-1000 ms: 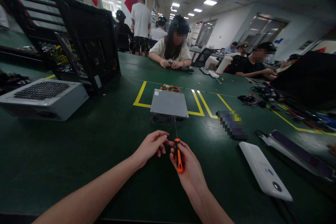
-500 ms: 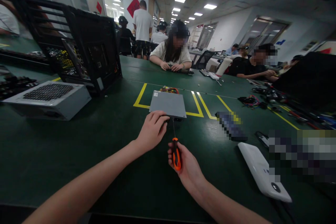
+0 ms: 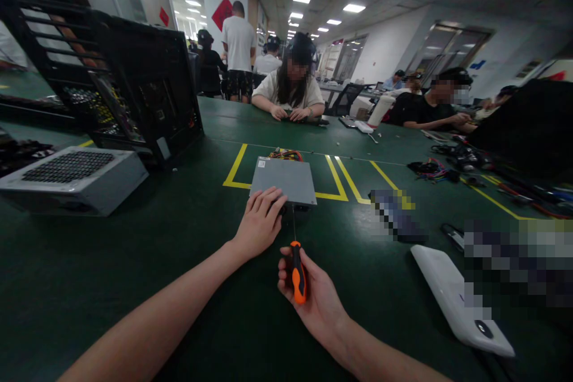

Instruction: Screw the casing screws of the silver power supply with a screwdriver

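Observation:
A grey computer power supply (image 3: 285,178) lies on the green table ahead of me, with coloured cables bunched behind it. My left hand (image 3: 261,221) grips its near left edge, fingers over the top and the thumb side at the near face. In my right hand (image 3: 316,283) is a screwdriver (image 3: 299,277) with an orange and black handle, wrapped loosely by the fingers. Its thin shaft points away from me to the near face of the power supply. Where the tip meets that face is too dark to make out.
A second power supply (image 3: 76,176) and an upright black computer case (image 3: 147,86) stand at left. To the right lie a white oblong device (image 3: 461,298), a blurred dark object (image 3: 396,215) and loose cables (image 3: 432,170). A person (image 3: 289,89) sits across the table.
My left fingers have spread further over the top of the power supply. The screwdriver and my right hand have shifted slightly left and nearer to me. The view has also moved a little.

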